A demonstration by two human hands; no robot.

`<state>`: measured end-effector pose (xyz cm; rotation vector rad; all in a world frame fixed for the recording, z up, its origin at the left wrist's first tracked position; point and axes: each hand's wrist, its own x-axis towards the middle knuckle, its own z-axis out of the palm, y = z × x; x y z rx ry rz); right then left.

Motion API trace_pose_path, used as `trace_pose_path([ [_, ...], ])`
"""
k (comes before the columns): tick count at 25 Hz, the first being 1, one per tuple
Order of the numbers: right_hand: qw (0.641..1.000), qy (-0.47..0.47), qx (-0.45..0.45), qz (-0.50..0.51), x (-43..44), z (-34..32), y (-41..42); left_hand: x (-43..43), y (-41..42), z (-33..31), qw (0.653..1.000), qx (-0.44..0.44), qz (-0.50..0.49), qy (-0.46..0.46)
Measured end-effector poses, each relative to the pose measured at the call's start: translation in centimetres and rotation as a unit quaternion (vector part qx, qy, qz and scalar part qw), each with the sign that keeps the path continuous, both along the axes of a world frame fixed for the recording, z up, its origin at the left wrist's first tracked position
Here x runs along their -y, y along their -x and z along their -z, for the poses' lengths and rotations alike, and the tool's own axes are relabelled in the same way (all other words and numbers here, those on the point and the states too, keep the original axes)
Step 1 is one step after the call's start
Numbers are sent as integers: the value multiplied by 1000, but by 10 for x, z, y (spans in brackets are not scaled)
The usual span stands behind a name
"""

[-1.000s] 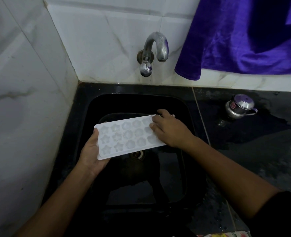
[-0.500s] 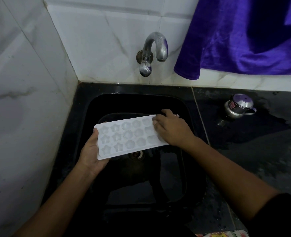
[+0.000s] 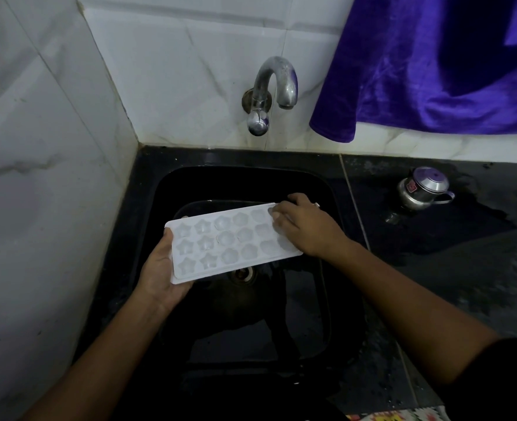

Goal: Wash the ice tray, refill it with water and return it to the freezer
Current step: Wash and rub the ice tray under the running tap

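A white ice tray (image 3: 225,243) with star and flower shaped cells is held level over the black sink (image 3: 245,183), cells facing up. My left hand (image 3: 160,271) grips its near left end from beneath, thumb on the rim. My right hand (image 3: 304,227) lies over the tray's far right end, its curled fingertips pressing into the cells there. The steel tap (image 3: 274,86) sticks out of the wall above the sink, and no water runs from it.
White marble-look tiles close in the left and the back. A purple cloth (image 3: 433,71) hangs at the upper right. On the wet dark counter (image 3: 463,253) right of the sink stands a small steel pot (image 3: 422,189) with a lid. The sink drain (image 3: 242,273) shows under the tray.
My right hand's fingers have shifted slightly along the tray's right end. The tray and my left hand have stayed in place.
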<state>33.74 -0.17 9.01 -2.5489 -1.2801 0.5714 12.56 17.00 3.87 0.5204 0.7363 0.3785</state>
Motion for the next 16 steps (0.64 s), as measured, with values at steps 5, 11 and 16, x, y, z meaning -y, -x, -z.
trace_pose_path([
  [5, 997, 17, -67, 28, -4, -5, -4, 1, 0, -3, 1000, 1, 8, -8],
  [11, 999, 15, -6, -28, -1, -3, 0, 1, -1, -9, 1000, 1, -4, -3],
  [16, 999, 48, 24, 2, 1, -2, -6, 0, 0, -9, 1000, -11, 4, -10],
])
